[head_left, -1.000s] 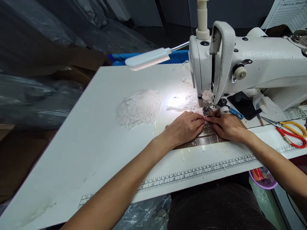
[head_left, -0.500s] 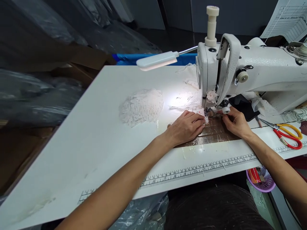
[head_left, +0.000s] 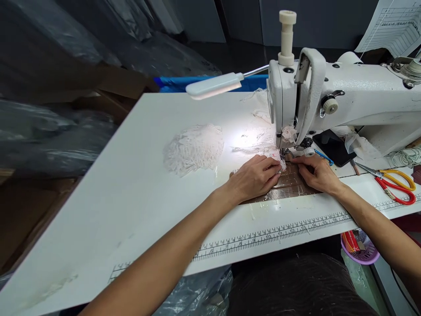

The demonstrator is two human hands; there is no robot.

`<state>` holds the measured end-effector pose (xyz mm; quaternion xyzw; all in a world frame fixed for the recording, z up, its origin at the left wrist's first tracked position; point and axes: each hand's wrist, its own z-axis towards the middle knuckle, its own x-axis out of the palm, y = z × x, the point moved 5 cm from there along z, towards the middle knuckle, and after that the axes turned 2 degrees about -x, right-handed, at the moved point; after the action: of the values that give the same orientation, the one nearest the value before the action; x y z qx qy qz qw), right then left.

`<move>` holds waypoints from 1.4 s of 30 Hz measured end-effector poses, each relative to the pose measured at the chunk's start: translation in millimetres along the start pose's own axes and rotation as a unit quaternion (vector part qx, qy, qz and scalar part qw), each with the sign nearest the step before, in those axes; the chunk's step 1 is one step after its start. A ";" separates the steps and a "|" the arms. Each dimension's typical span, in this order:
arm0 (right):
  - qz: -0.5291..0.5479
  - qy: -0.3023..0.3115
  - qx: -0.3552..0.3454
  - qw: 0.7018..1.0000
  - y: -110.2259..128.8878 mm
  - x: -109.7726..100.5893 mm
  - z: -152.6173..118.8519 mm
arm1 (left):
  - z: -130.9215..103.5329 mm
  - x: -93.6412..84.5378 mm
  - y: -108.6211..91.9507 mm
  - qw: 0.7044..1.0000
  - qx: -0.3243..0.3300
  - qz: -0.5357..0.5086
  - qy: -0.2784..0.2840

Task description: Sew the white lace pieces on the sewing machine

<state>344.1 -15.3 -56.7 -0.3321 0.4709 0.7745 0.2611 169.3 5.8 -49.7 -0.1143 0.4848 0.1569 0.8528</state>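
My left hand lies flat and low just in front of the sewing machine, its fingers drawn together and pinching a small scrap of pale lace right at the foot of the machine's needle. My right hand rests beside it, on the machine's right, fingers curled down and pressing the same lace edge against a brown, glossy taped patch on the tabletop; whether they truly grip it or only hold it down I cannot tell. The lace is thin, netlike and frilled, washed almost white by the slim lamp that juts out on a bendy metal neck to the left of the machine. A larger heap of the same lace sits in a soft rounded mound well left of the machine. The machine itself is hard, cream enamel with rounded shoulders and a tall spool pin. To its right lie scissors with red and yellow loops. The tabletop is smooth white board, tilted in view, with a printed ruler strip along its near edge. Beyond the machine's left, crinkled grey plastic sheeting fills a dim room.
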 end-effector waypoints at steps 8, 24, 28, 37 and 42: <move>-0.153 0.095 -0.108 0.978 14.8 9.3 -5.0 | 0.5 -2.3 0.7 1.000 0.003 0.002 0.012; -0.101 0.079 -0.055 0.990 12.1 6.1 -4.0 | 3.0 -5.0 1.0 0.999 -0.016 -0.012 0.040; -0.123 0.110 -0.048 0.985 7.0 8.1 -0.4 | 3.5 -7.3 -2.8 0.999 0.006 0.022 0.038; -0.174 0.152 -0.048 0.972 11.8 11.4 2.9 | 2.5 -6.8 -0.6 0.997 -0.011 0.038 0.069; -0.175 0.142 -0.054 0.973 19.4 9.5 4.9 | 2.2 -6.0 2.4 0.996 -0.031 0.036 0.079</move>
<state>322.7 -18.1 -51.5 -0.5298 0.3954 0.6857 0.3047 167.3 7.8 -43.6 -0.1351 0.5498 0.1923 0.8016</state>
